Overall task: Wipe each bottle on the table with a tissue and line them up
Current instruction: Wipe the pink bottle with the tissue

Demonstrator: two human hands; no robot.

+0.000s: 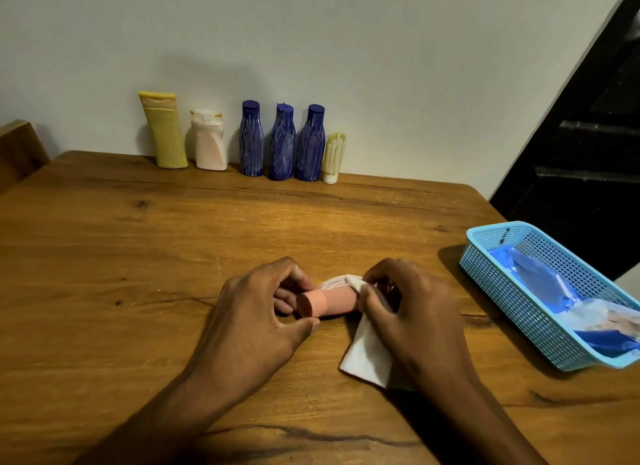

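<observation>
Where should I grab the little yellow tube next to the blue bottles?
Grab the little yellow tube around its flat yellow body, coming from the front-right. It stands on its small white cap, the wall is behind it, and a blue bottle crowds its left side.

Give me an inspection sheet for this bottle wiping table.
Surface: wooden table, knots and dark grain marks.
Job's things: pink bottle lying on its side; white tissue against it; six bottles upright in a row by the wall.
Clutter: blue basket holding blue plastic packs.
Hands: left hand grips the cap end; right hand holds the tissue.
Cables: nothing seen.
Surroundings: pale wall, dark panel at right.
</observation>
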